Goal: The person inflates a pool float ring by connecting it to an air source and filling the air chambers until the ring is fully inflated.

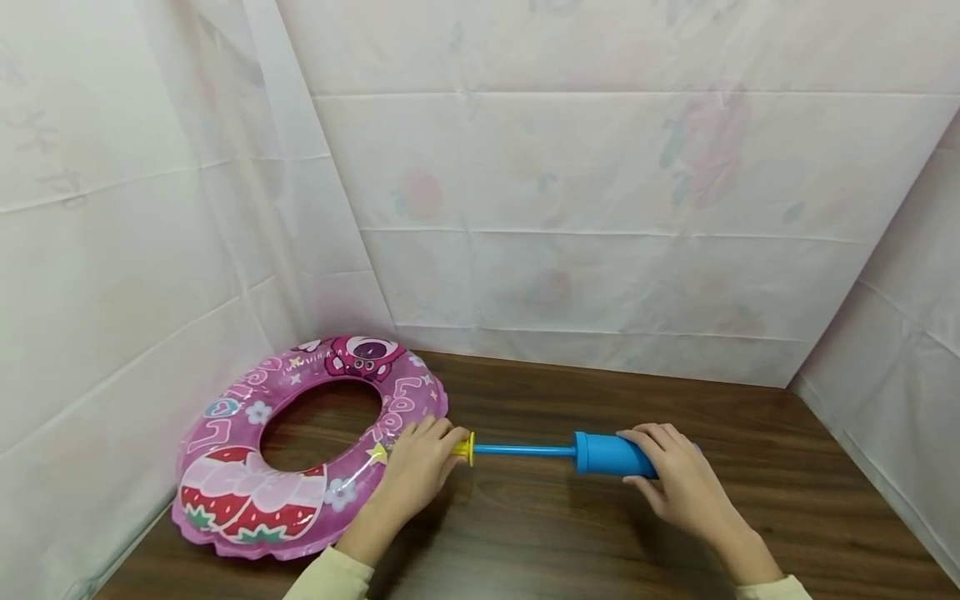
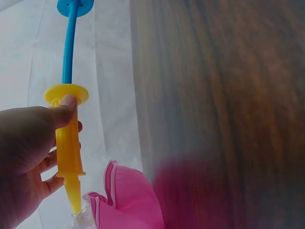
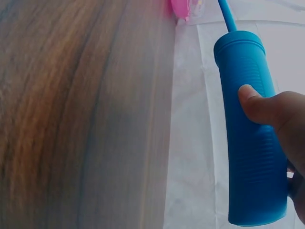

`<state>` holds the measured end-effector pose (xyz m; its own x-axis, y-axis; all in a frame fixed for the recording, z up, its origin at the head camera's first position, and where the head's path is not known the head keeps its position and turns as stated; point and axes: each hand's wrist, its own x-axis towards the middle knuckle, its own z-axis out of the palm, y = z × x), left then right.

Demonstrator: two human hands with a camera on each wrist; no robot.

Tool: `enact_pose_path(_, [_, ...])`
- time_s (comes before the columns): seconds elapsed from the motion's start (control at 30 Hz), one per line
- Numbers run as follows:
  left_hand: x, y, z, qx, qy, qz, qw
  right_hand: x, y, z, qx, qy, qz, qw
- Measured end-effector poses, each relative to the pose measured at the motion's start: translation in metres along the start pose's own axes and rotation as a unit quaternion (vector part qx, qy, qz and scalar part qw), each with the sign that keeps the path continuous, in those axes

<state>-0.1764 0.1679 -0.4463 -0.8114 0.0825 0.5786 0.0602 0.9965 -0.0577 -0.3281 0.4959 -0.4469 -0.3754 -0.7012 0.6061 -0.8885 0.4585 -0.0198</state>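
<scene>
A hand air pump lies stretched between both hands, its blue rod drawn well out of the blue barrel. My left hand grips the yellow nozzle end, thumb just below its round flange. In the left wrist view the tapered yellow tip meets a clear valve beside the pink edge of the swim ring. My right hand holds the barrel, thumb along its ribbed side. The pink inflated swim ring, printed with strawberries, flowers and a bear, sits left of the pump, partly behind my left hand.
A dark wooden table lies under everything. Pale printed cloth hangs behind the table and along its left and right sides. The swim ring stands close to the left cloth.
</scene>
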Motion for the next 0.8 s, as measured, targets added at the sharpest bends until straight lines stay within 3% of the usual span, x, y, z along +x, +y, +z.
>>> enact_pose_path(0.2, [-0.001,0.004,0.001,-0.012,-0.008,-0.011,0.9998,0.001,-0.005,0.007,0.01,0.014,-0.001,0.9999])
enact_pose_path(0.53, [0.001,0.007,0.006,0.012,0.025,-0.012,0.9995,0.02,-0.027,0.012,0.02,0.021,-0.003,0.9996])
enact_pose_path(0.8, [0.003,0.009,0.008,0.026,0.007,-0.021,0.9994,0.036,-0.044,0.023,0.02,0.015,-0.01,0.9996])
